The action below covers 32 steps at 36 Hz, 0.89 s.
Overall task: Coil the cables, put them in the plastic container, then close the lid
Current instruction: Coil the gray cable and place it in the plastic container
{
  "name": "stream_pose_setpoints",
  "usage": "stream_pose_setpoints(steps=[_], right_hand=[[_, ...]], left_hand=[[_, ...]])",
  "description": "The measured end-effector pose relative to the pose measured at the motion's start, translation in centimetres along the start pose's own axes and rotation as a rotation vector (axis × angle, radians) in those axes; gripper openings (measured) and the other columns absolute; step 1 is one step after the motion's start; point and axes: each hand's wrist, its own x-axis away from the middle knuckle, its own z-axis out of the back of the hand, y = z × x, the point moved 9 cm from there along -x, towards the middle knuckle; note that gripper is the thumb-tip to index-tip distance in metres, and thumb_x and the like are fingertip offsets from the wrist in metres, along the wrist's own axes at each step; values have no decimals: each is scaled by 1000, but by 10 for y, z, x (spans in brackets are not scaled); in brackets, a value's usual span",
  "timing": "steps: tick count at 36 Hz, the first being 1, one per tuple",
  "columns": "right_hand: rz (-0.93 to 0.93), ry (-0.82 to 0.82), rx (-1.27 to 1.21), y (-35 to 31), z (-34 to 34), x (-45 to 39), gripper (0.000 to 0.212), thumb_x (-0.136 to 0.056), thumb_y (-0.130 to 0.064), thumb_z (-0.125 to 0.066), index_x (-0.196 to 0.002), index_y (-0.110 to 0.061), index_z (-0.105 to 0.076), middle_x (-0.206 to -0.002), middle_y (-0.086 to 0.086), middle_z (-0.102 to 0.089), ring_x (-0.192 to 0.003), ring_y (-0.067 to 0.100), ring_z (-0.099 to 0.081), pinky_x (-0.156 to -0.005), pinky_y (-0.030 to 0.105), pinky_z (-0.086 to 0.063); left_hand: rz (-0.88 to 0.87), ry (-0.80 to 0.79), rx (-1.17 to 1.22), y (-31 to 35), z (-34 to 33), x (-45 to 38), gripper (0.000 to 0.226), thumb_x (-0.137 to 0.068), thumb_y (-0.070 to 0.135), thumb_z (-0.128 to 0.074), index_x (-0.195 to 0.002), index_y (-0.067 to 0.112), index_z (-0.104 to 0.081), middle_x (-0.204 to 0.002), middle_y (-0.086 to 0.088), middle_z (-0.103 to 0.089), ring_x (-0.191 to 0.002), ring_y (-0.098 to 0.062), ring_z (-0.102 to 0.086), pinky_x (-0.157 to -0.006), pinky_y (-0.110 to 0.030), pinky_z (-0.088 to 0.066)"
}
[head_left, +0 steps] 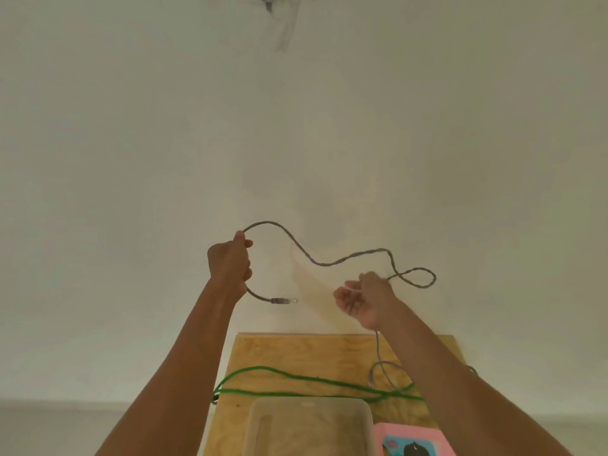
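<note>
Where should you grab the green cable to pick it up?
Probably at the green cable loop's open left bend, pinching from above. There it lies apart on the wooden board; further right it tangles with the grey cable by the clear container.

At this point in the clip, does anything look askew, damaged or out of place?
Nothing looks damaged. One oddity: the green cable sprawls uncoiled across the wooden table, a loop hanging past its left edge. The grey cable, held up by the left hand and right hand, is uncoiled too.
</note>
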Motion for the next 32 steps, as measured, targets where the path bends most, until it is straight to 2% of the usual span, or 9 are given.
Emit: stream_pose_setpoints(steps=[5,8,11,15,17,22,25,29,32], right_hand=[[27,-324,302,38,-39,28,21,-97,-13,-58,-105,5,-65,-91,19,-72,-75,29,-72,-65,36,-58],[515,-326,407,-5,-72,53,16,-95,-9,-62,-110,-7,-66,-104,12,-69,-77,24,-74,-65,36,-61],[1062,-224,667,-55,-102,77,47,-94,0,-54,-133,-26,-54,-119,0,-55,-81,12,-69,-70,28,-60],[1348,-217,932,-87,-128,81,39,-91,8,-53,-121,-14,-67,-116,5,-61,-96,13,-62,-86,19,-52],[1396,-249,1000,-97,-132,80,20,-91,-1,-63,-107,-10,-73,-103,7,-67,-84,11,-62,-78,11,-47],[1236,-256,841,-125,-122,64,7,-88,-8,-69,-94,-8,-72,-90,9,-68,-62,17,-66,-62,23,-53],[1192,-289,829,-127,-126,62,6,-89,-8,-68,-93,-7,-72,-88,8,-71,-59,8,-63,-56,12,-45],[1172,-251,746,-127,-129,57,6,-92,-10,-66,-93,-11,-72,-86,-4,-70,-57,5,-63,-56,14,-48],[1185,-230,784,-121,-134,52,9,-92,-12,-64,-93,-16,-72,-87,-5,-72,-70,11,-66,-64,23,-56]], left_hand=[[2,-37,23,6,-6,3,25,-101,21,-45,-93,5,-62,-57,1,-32,-43,-11,-27,-38,-22,-21],[-37,-172,-72,11,-25,15,27,-101,25,-50,-89,6,-66,-53,3,-33,-42,-10,-27,-42,-23,-19],[-108,-378,-188,16,-48,36,31,-100,27,-55,-90,2,-70,-51,1,-32,-44,-13,-24,-45,-24,-17],[-166,-510,-128,26,-60,58,27,-102,22,-53,-99,3,-71,-55,-2,-27,-46,-14,-20,-45,-25,-16],[-158,-530,-94,29,-55,60,26,-102,24,-53,-100,4,-70,-56,0,-25,-50,-15,-18,-49,-28,-14],[-101,-656,-201,14,-39,66,45,-100,44,-50,-86,5,-65,-59,-3,-32,-53,-16,-26,-54,-29,-28],[-77,-736,-107,9,-43,76,40,-102,36,-46,-85,6,-64,-62,-5,-40,-52,-17,-35,-58,-30,-41],[-54,-885,21,9,-60,95,31,-98,27,-49,-86,3,-64,-66,-12,-56,-58,-23,-58,-87,-48,-55],[-29,-939,125,11,-71,108,28,-96,25,-50,-87,2,-62,-63,-9,-55,-53,-20,-57,-78,-44,-59]])
